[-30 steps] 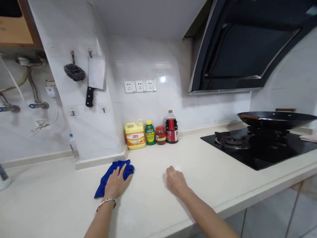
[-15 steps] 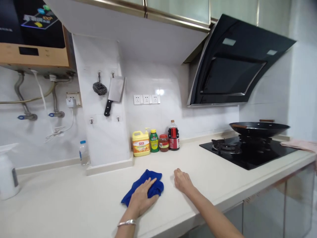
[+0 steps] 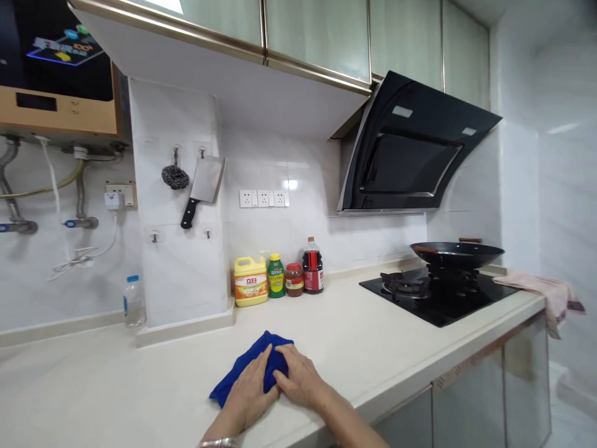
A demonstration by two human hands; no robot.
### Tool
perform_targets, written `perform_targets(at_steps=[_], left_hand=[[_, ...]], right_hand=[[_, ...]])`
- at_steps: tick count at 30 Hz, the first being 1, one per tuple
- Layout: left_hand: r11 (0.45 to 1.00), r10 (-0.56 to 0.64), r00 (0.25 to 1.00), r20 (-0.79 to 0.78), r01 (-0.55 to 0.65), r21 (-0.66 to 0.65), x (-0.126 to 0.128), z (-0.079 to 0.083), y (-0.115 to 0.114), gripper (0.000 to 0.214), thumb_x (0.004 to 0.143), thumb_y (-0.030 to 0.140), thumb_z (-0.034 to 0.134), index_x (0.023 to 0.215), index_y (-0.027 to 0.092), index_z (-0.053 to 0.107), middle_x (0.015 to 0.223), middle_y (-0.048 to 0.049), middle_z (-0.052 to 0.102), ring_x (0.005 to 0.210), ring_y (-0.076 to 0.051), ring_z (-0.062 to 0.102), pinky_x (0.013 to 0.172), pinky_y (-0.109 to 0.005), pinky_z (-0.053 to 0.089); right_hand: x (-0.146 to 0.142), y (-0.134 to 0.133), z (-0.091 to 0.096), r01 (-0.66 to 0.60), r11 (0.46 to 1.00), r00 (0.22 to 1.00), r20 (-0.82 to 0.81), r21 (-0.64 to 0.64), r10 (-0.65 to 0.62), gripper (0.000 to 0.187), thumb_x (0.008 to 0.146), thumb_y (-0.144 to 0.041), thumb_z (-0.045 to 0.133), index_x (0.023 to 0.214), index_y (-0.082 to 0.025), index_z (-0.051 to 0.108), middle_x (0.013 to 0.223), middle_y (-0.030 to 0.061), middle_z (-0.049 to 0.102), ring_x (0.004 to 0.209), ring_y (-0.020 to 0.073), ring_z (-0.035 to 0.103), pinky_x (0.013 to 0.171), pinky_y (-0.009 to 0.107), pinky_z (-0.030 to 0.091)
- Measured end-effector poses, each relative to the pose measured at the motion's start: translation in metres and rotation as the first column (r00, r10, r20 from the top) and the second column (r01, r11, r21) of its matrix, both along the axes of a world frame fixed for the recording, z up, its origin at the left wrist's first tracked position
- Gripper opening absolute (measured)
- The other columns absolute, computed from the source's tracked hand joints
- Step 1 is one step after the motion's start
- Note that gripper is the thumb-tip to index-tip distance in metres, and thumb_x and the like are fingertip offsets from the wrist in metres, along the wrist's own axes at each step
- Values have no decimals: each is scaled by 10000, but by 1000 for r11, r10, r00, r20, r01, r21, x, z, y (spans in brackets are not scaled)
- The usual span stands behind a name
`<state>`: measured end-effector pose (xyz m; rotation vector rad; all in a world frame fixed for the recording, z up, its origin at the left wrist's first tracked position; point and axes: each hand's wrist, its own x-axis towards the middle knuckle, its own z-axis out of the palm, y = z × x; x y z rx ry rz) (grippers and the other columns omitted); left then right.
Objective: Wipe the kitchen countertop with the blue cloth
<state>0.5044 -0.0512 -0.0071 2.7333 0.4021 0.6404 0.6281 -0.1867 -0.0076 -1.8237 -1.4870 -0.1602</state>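
Note:
A crumpled blue cloth (image 3: 254,361) lies on the pale countertop (image 3: 364,336) near its front edge. My left hand (image 3: 247,395) rests flat on top of the cloth, fingers stretched forward, a metal bangle on the wrist. My right hand (image 3: 298,382) lies beside it on the cloth's right side, its fingertips touching the cloth and the left hand's fingers.
Against the back wall stand a yellow detergent jug (image 3: 250,282), a green bottle (image 3: 276,275), a red jar (image 3: 293,280) and a dark sauce bottle (image 3: 313,266). A wok (image 3: 457,254) sits on the black hob (image 3: 436,295). A cleaver (image 3: 203,186) hangs on the wall. A pinkish towel (image 3: 541,287) drapes over the counter's right end.
My left hand slid the blue cloth rightward and nearer the front edge. My right hand moved left from the bare counter onto the cloth. The view rose and pulled back.

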Motion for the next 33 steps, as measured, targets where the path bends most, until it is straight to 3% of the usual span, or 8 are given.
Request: perform_targets(at_steps=[11, 15, 20, 23, 25, 28, 30, 33], left_hand=[[997, 46, 987, 151, -55, 57, -24, 6, -20, 482, 898, 329, 477, 1349, 210, 596, 1356, -105, 633, 1257, -250, 592, 1110, -447, 464], [995, 73, 981, 181, -83, 47, -29, 16, -26, 486, 797, 212, 476, 1249, 199, 653, 1331, -83, 658, 1254, -241, 599, 1156, -445, 419], [978, 114, 970, 217, -72, -193, -36, 31, -32, 443, 867, 328, 415, 1186, 206, 697, 1282, -47, 692, 1253, -233, 598, 1161, -410, 404], [923, 330, 881, 338, -227, -310, -38, 34, -26, 539, 939, 432, 288, 1174, 165, 693, 1300, -81, 679, 1282, -245, 574, 1169, -414, 383], [859, 491, 798, 349, -376, -348, -36, 32, -20, 574, 952, 452, 243, 1203, 159, 667, 1329, -93, 660, 1297, -247, 563, 1168, -416, 380], [850, 502, 833, 233, -424, -313, -30, 26, -15, 578, 957, 486, 241, 1269, 182, 621, 1363, -82, 640, 1314, -238, 554, 1162, -408, 386], [888, 420, 892, 166, -366, -279, -25, 23, -14, 593, 957, 508, 245, 1304, 178, 595, 1387, -83, 623, 1329, -235, 541, 1176, -408, 367], [881, 413, 901, 135, -357, -310, -22, 21, -12, 624, 960, 511, 226, 1340, 155, 569, 1439, -98, 579, 1371, -246, 499, 1201, -420, 326]], right_hand=[[4, 0, 3, 201, 979, 975, 94, -13, -199, 190, 1025, -198, 396, 1125, -208, 558, 1130, 75, 622, 895, 190, 668, 761, 286, 513], [18, -9, 14, 448, 887, 894, -48, 114, -445, 338, 1029, -125, 247, 1103, -184, 572, 1076, 107, 614, 887, 200, 651, 741, 279, 495], [48, -29, 23, 648, 732, 745, -373, 211, -553, 382, 999, -116, 215, 1126, -140, 575, 1096, 169, 606, 1000, 262, 612, 865, 369, 487], [50, -34, 24, 678, 666, 730, -386, 310, -563, 430, 919, -51, 277, 1239, -112, 558, 1263, 213, 562, 1197, 307, 538, 987, 461, 436], [43, -33, 23, 593, 690, 805, -295, 416, -514, 515, 865, -18, 301, 1309, -117, 542, 1331, 207, 545, 1284, 306, 483, 1058, 504, 387], [21, -26, 21, 276, 858, 951, 4, 433, -308, 529, 872, -74, 365, 1372, -126, 529, 1358, 175, 569, 1326, 282, 458, 1136, 498, 340], [4, -22, 21, 43, 955, 969, 219, 295, -111, 500, 907, -201, 456, 1400, -152, 525, 1462, 149, 512, 1435, 303, 334, 1202, 519, 248], [-9, -14, 23, -98, 995, 959, 264, -25, 101, 533, 934, -436, 516, 1420, -218, 534, 1592, 121, 374, 1512, 395, 139, 1202, 664, 53]])
